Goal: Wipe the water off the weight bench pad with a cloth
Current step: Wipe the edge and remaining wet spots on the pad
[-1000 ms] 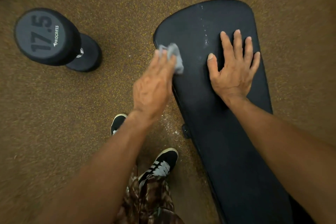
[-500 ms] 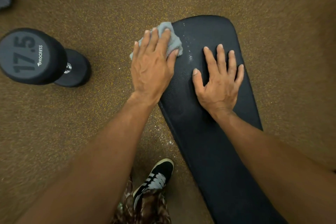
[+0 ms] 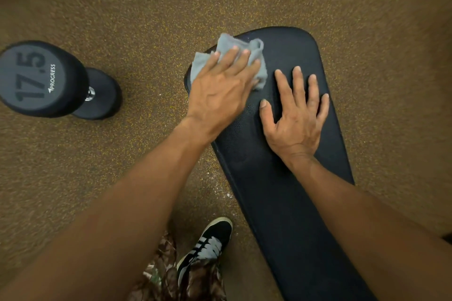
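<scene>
Since the weight bench pad (image 3: 288,203) runs long from beside the person's feet out to its rounded far end, the next stroke probably has to go across that end or back along the axis. The left hand (image 3: 220,90) lies flat with its fingers straight, pressing the cloth (image 3: 228,43) onto the pad's far left corner, where it overhangs the edge. The right hand (image 3: 293,117) rests just beside it, splayed on bare pad and holding nothing. From the cloth, the rest of the pad lies rightward and toward the person. Whether water lies there cannot be told.
</scene>
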